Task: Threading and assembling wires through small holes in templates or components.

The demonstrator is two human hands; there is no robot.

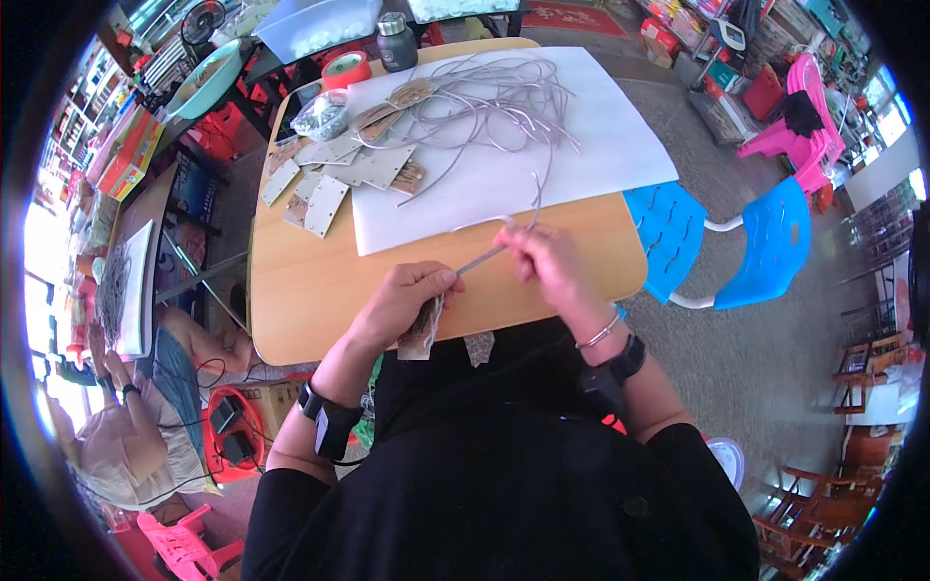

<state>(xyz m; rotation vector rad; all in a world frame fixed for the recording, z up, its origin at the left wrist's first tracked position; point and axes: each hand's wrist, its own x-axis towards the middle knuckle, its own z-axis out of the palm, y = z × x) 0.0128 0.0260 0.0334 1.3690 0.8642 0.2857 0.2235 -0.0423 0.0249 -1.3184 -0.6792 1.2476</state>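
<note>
My left hand [407,298] is closed at the table's near edge, around a small brown card [416,349] with pale strands beside it. From its thumb a grey cord [480,259] runs taut up to my right hand [547,266], whose fingers are pinched on it. Beyond my hands, a loose tangle of grey cords [504,102] lies on a white sheet [620,145]. Several pale and brown flat cards [327,206] with small holes are heaped left of the tangle. Between my left fingers, the exact grip on the card is partly hidden.
A clear bag of small parts [322,118], a red tape roll [346,70] and a dark bottle [396,44] stand at the table's far left. A blue chair [765,242] is at the right. Another person [126,416] sits at the left by a second table.
</note>
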